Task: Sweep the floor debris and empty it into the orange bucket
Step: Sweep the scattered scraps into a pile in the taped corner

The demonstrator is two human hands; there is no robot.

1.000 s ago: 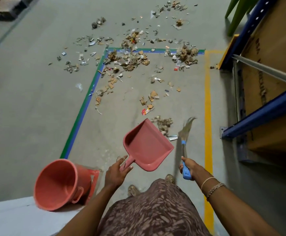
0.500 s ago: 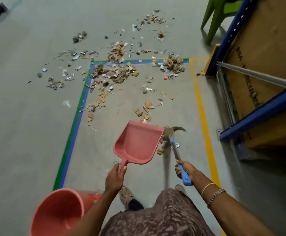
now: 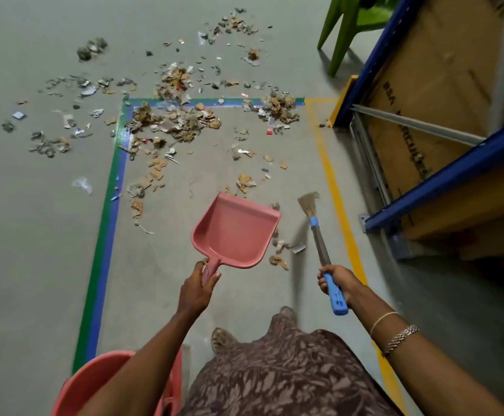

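The job looks barely begun: the left hand [image 3: 200, 288] grips the empty pink plastic dustpan [image 3: 235, 231], the right hand [image 3: 336, 282] grips the blue-handled straw broom [image 3: 319, 241], scraps of card and paper [image 3: 178, 121] lie beyond the dustpan, and the orange plastic bucket [image 3: 94, 385] waits behind it.

Pink dustpan [image 3: 235, 232] in left hand [image 3: 198, 288]; broom [image 3: 319, 235] in right hand [image 3: 336, 280]

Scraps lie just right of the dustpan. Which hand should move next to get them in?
Right. The right hand holds the broom, whose bristles sit beside the scraps at the dustpan's right edge. The left hand only needs to steady the empty dustpan while the broom flicks leftward.
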